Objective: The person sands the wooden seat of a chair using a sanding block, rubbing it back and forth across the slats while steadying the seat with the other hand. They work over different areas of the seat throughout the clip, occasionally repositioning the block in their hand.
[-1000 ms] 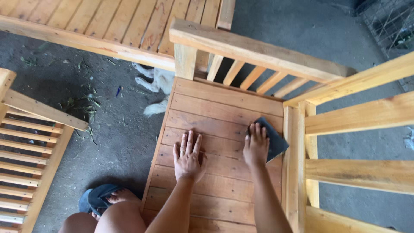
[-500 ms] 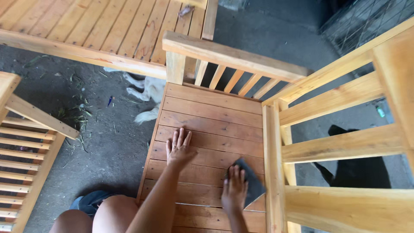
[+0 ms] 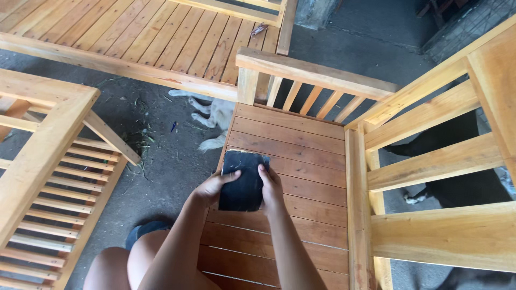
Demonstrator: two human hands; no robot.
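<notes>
Sheet of sandpaper (image 3: pixel 244 181) is held above the slatted seat (image 3: pixel 301 161) of a wooden chair, between the left hand (image 3: pixel 212 188) at its left edge and the right hand (image 3: pixel 271 188) at its right edge. Backrest rail (image 3: pixel 314 74) stands beyond the seat; armrest frame (image 3: pixel 430 161) to its right. A second slatted frame (image 3: pixel 48 177) stands left. A dog (image 3: pixel 215 115) lies on the ground behind the seat's left corner, under a wooden bench (image 3: pixel 134 37).
</notes>
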